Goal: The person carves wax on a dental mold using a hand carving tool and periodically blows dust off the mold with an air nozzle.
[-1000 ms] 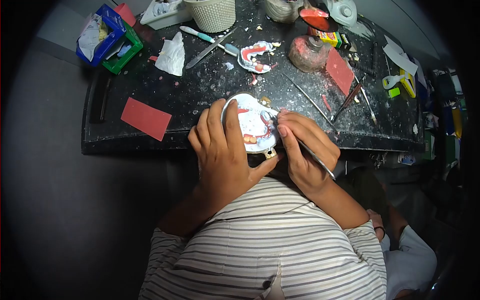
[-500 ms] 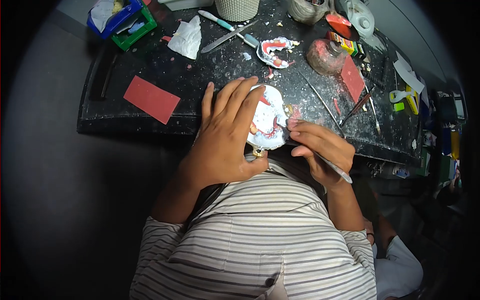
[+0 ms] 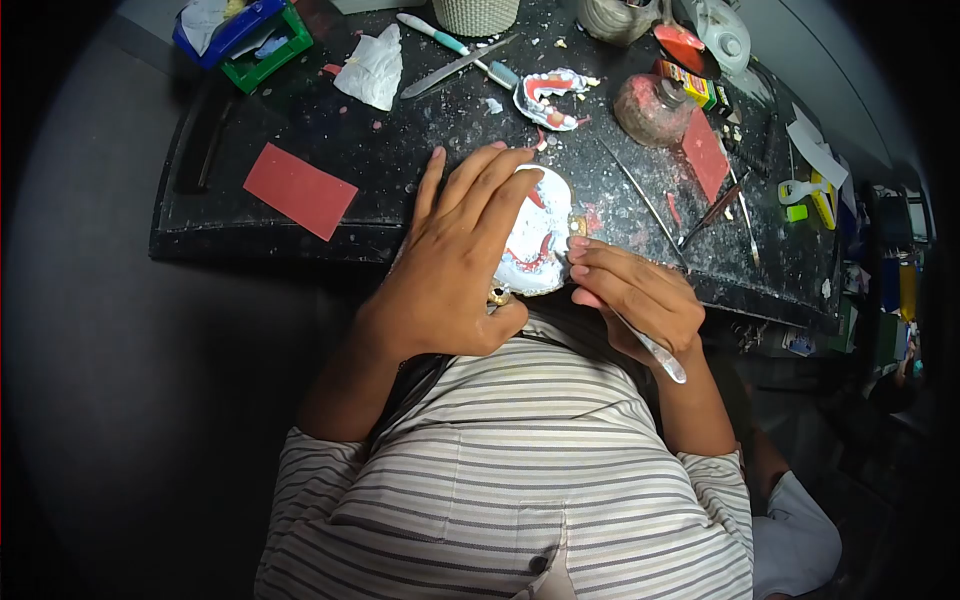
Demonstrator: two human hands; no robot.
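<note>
A round dental flask filled with white plaster (image 3: 540, 205) rests at the front edge of the black bench, with pink-red patches in its surface. My left hand (image 3: 450, 255) is wrapped over its left side, the thumb near a brass lug (image 3: 499, 294) at the bottom. In my right hand (image 3: 640, 295) is a metal spatula (image 3: 662, 360), gripped like a pen. Its handle end sticks out below the hand, and the working end points at the plaster's right side. My fingertips partly hide that end, so I cannot tell whether it touches.
A pink wax sheet (image 3: 300, 190) lies left, another wax sheet (image 3: 706, 157) right. Behind are a horseshoe-shaped plaster piece (image 3: 550, 100), a knife (image 3: 460, 65), a toothbrush (image 3: 432, 32) and a round glass jar (image 3: 650, 112). A thin metal tool (image 3: 640, 195) lies right. Someone's white-clothed leg shows lower right.
The flask has turned slightly in my left hand, its brass lug shifting left. My right hand has moved a little left and the spatula's handle end has dropped.
</note>
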